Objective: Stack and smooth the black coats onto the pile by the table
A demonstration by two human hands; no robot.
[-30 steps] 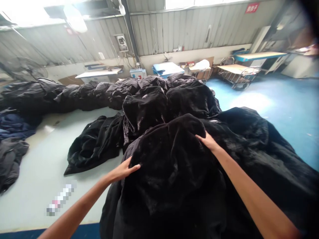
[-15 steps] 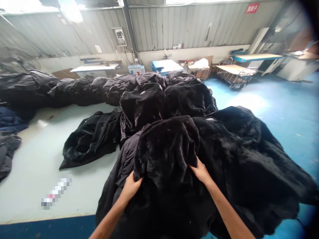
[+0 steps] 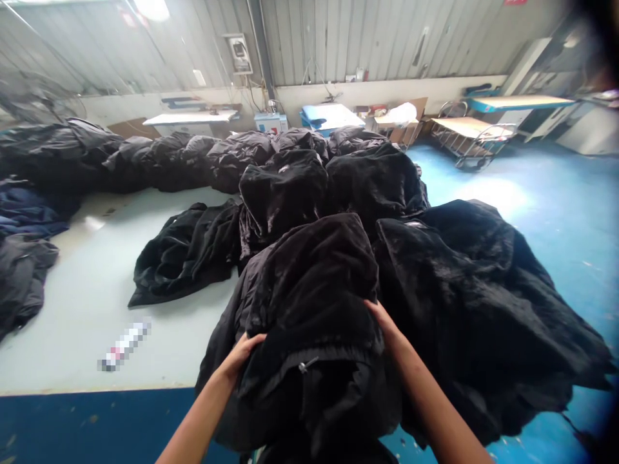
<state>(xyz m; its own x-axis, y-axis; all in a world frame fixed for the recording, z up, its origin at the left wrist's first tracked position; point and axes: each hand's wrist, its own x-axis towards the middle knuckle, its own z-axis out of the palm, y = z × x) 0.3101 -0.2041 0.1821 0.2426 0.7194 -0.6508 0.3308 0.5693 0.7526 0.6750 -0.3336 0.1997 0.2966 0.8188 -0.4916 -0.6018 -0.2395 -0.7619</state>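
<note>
Gripping a bunched black coat (image 3: 309, 290) from both sides, the person's two hands work at its near end. The coat has a plush, furry surface, and a small metal zip pull (image 3: 302, 366) shows on a smoother band of fabric low on the bundle. Its bulk sits at the near edge of the desk (image 3: 82, 328) and hangs past that edge over the blue floor (image 3: 546, 258).

The left hand (image 3: 240, 356) lies on the coat's left flank, fingers together and curled into the cloth. The right hand (image 3: 384, 322) presses into the right side, fingers sunk in the pile. Both appear to be clutching the fabric, with the bundle between them.

Just to the right, a second black plush coat (image 3: 464, 303) spreads out and droops over the floor. Beyond the hands, more black coats (image 3: 283, 193) lie heaped, and a long row of them (image 3: 145, 161) runs along the far part of the desk. A crumpled black coat (image 3: 186, 254) lies on the desk to the left, near a navy garment (image 3: 29, 216) and a dark grey one (image 3: 22, 277). A small pixelated object (image 3: 124, 345) rests on the desk. Farther off stand a white table (image 3: 191, 117), a metal trolley (image 3: 471, 138) and a corrugated metal wall (image 3: 338, 45).
</note>
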